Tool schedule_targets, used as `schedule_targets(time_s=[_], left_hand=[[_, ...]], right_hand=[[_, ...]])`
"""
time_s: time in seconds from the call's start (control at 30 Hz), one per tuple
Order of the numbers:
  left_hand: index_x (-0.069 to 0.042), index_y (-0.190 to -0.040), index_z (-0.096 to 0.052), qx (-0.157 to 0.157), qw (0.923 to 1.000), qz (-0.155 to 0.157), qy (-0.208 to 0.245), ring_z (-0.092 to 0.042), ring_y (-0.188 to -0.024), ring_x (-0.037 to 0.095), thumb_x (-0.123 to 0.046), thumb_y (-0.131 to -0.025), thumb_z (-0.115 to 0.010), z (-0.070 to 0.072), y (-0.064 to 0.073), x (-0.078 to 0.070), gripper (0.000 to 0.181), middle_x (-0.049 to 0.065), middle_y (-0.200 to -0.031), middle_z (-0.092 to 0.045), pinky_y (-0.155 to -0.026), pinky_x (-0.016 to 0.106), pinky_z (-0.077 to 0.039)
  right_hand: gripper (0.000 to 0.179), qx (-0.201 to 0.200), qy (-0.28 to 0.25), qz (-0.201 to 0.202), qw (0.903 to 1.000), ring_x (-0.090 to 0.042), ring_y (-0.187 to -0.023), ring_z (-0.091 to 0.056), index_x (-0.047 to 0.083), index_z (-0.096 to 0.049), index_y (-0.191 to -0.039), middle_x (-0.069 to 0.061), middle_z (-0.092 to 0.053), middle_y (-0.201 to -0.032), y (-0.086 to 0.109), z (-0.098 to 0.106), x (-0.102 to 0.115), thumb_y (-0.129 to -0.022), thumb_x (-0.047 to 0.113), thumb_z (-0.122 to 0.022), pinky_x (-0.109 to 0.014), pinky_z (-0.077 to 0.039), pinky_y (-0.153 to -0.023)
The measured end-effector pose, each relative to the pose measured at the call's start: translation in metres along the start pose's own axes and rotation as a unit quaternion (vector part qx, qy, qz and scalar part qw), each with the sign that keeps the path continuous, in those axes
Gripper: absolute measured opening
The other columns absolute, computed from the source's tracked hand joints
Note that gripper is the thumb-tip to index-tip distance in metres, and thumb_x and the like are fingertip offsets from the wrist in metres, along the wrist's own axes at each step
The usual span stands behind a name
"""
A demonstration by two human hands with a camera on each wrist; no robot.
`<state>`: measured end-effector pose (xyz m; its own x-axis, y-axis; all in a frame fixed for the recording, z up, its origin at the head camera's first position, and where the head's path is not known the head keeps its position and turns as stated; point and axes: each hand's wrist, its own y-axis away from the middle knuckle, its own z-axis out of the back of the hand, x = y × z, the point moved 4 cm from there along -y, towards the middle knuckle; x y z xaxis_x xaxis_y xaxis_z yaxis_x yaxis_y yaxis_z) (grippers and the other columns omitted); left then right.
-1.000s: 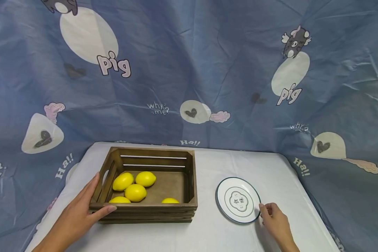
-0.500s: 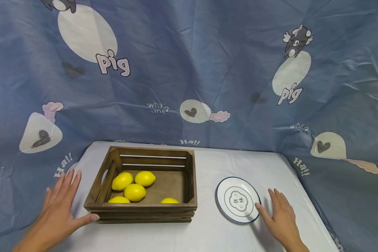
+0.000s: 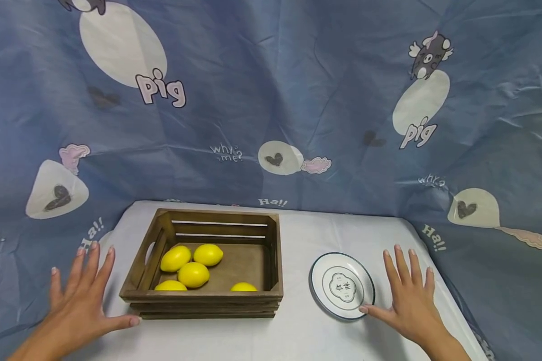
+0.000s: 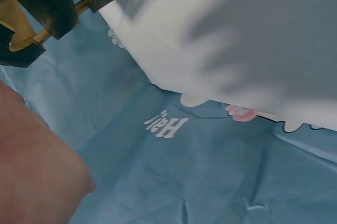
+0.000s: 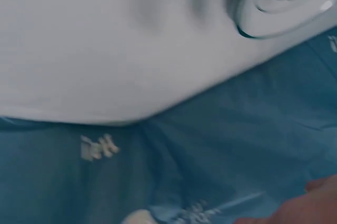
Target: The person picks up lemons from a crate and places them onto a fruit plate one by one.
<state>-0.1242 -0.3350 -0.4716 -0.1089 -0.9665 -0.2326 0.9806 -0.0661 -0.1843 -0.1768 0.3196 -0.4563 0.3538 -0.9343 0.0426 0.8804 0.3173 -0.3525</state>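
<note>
A brown slatted wooden crate [image 3: 208, 297] sits left of centre in the head view. Several yellow lemons lie inside it, among them one lemon [image 3: 193, 275] in the left group and another lemon [image 3: 244, 287] partly hidden by the front wall. To the crate's left my left hand [image 3: 79, 306] is spread, holding nothing, its thumb tip close to the front left corner. A white plate [image 3: 342, 286] with a dark rim and printed characters rests on the right. My right hand [image 3: 411, 301], fingers spread and holding nothing, is beside it, the thumb overlapping the plate's edge in this view.
A white cloth-covered table [image 3: 298, 333] carries the crate and the plate. Behind and beside it hangs a blue printed sheet [image 3: 235, 100], which also shows past the table's edges in both wrist views.
My left hand has let go of the crate's left side and drawn left. My right hand has released the plate's rim and spread its fingers. Crate and plate have stayed in place.
</note>
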Motion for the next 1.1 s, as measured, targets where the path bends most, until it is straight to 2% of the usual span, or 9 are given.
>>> schedule_targets(time_s=[0.17,0.23,0.43,0.73,0.97,1.1], left_hand=[[-0.015,-0.167,0.014,-0.008,0.9998,-0.016,0.008,0.032,-0.153,0.036,-0.079,-0.051,-0.089,0.006,-0.003,-0.005,0.168,0.012,-0.169,0.030,-0.109,0.067,0.031],[-0.015,-0.167,0.014,-0.009,0.9996,-0.023,0.016,0.031,-0.153,0.036,-0.078,-0.050,-0.090,0.009,-0.004,-0.008,0.169,0.012,-0.169,0.029,-0.109,0.066,0.032],[-0.012,-0.167,0.013,-0.012,0.9986,-0.035,0.038,0.030,-0.154,0.035,-0.076,-0.051,-0.092,0.014,-0.009,-0.021,0.169,0.011,-0.170,0.028,-0.109,0.067,0.031],[-0.015,-0.168,0.011,-0.011,0.9982,-0.055,0.022,0.029,-0.155,0.032,-0.075,-0.061,-0.088,0.020,-0.014,-0.037,0.158,0.006,-0.170,0.028,-0.111,0.067,0.029],[-0.011,-0.168,0.007,-0.003,0.9969,-0.074,0.025,0.027,-0.155,0.031,-0.077,-0.067,-0.084,0.024,-0.025,-0.054,0.151,0.009,-0.171,0.024,-0.115,0.063,0.028],[-0.009,-0.168,0.005,0.002,0.9953,-0.088,0.040,0.023,-0.157,0.030,-0.077,-0.070,-0.082,0.024,-0.032,-0.063,0.148,0.013,-0.172,0.021,-0.118,0.059,0.025]], right_hand=[[0.151,0.005,-0.004,0.032,0.9995,-0.041,-0.159,0.004,0.012,-0.011,-0.170,-0.015,-0.005,-0.175,-0.020,0.015,0.016,-0.058,0.085,-0.082,-0.081,-0.004,-0.113],[0.152,0.007,-0.011,0.045,0.9989,-0.040,-0.159,0.003,0.012,-0.010,-0.170,-0.014,-0.005,-0.175,-0.028,0.020,0.024,-0.058,0.085,-0.082,-0.078,-0.003,-0.116],[0.154,0.002,-0.030,0.082,0.9962,-0.041,-0.159,-0.009,0.009,-0.011,-0.169,-0.013,-0.013,-0.174,-0.052,0.034,0.046,-0.056,0.083,-0.084,-0.075,-0.009,-0.118],[0.147,0.025,-0.013,0.133,0.9908,-0.039,-0.160,0.002,0.012,-0.008,-0.170,-0.011,-0.004,-0.176,-0.088,0.045,0.088,-0.063,0.096,-0.067,-0.077,-0.010,-0.117],[0.144,0.017,-0.008,0.187,0.9821,-0.041,-0.159,-0.004,0.012,-0.010,-0.170,-0.011,-0.005,-0.176,-0.113,0.043,0.129,-0.066,0.097,-0.062,-0.077,-0.010,-0.117],[0.141,0.029,-0.016,0.213,0.9766,-0.038,-0.160,-0.008,0.015,-0.008,-0.170,-0.008,-0.005,-0.176,-0.125,0.039,0.149,-0.068,0.098,-0.059,-0.075,-0.013,-0.118]])
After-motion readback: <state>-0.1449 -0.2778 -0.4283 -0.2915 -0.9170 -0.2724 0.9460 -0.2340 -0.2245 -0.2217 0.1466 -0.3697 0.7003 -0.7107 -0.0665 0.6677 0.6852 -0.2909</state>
